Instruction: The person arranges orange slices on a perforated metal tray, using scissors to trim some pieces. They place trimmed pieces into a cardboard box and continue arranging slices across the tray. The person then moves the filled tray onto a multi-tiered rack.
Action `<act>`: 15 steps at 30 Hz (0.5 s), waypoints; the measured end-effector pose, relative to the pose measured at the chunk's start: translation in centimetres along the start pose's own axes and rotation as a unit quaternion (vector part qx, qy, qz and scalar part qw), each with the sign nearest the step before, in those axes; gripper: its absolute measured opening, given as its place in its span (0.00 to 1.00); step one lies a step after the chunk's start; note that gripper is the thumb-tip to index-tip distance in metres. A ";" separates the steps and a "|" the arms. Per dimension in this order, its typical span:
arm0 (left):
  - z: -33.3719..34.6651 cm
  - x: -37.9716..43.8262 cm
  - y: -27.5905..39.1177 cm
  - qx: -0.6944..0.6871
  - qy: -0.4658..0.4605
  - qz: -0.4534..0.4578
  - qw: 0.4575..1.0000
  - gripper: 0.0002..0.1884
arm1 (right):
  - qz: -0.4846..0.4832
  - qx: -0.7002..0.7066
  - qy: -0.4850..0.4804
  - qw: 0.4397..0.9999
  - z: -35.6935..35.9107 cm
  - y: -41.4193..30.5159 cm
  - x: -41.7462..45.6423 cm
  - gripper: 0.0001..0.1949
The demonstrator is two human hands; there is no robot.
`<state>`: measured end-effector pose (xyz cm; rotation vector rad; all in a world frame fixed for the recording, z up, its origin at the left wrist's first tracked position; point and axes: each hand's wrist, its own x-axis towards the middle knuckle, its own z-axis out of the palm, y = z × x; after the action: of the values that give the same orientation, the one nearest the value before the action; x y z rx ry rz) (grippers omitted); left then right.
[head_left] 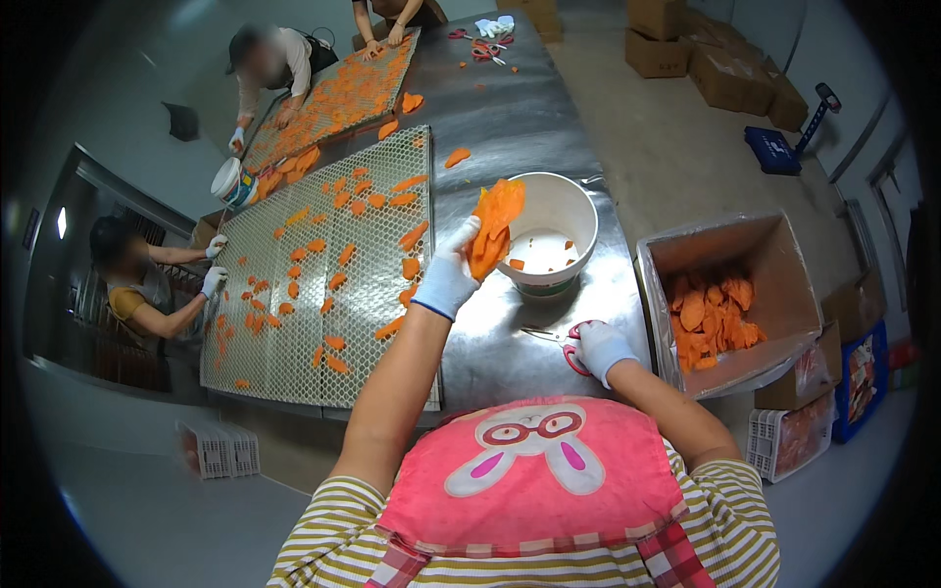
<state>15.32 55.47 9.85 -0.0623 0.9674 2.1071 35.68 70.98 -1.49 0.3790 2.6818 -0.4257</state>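
My left hand [450,273], in a white glove, grips a bunch of flat orange slices [497,224] beside the rim of a white plastic bucket [581,253]. A few orange scraps lie on the bucket's bottom. On the metal table [478,353], my gloved right hand [603,350] rests at the red handles of a pair of scissors [575,351]; its blades point left. Whether the fingers grip the handles cannot be told. Left of my left hand lies a mesh drying rack [375,294] with scattered orange slices.
A lined cardboard box [790,294] of orange pieces stands at the table's right edge. One person [147,287] touches the mesh rack's far left edge. Two more people work at a second filled rack [338,92], near another bucket [234,182]. Several scissors [485,50] and gloves [495,26] lie at the far end.
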 end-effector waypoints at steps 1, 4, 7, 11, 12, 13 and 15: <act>-0.1 -0.1 0.0 -0.001 -0.001 0.001 1.000 0.20 | 0.001 0.010 0.004 1.000 -0.6 -0.1 -0.3 0.15; 0.0 -0.3 0.1 -0.017 0.011 -0.004 1.000 0.19 | -0.027 0.099 0.020 0.994 -2.7 -1.3 0.2 0.16; 0.5 -0.8 0.1 -0.014 0.016 -0.001 1.000 0.18 | -0.135 0.365 0.182 0.903 -2.9 -3.4 1.3 0.20; 0.8 -1.3 0.1 -0.022 0.012 -0.014 1.000 0.17 | -0.080 0.571 0.194 0.794 -6.7 -6.9 2.0 0.25; 0.9 -1.4 0.1 -0.024 0.010 -0.020 0.999 0.17 | -0.083 0.599 0.188 0.773 -7.3 -7.2 2.2 0.26; 0.9 -1.5 0.2 -0.025 -0.004 -0.027 0.999 0.17 | -0.087 0.627 0.183 0.752 -7.8 -7.5 2.5 0.26; 0.7 -1.9 0.2 -0.029 -0.031 -0.041 0.998 0.17 | -0.106 0.630 0.201 0.742 -8.4 -7.7 3.2 0.25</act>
<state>16.71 54.66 11.13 -0.0647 0.8525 2.0491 27.58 67.48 6.33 0.5366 2.3292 -2.4699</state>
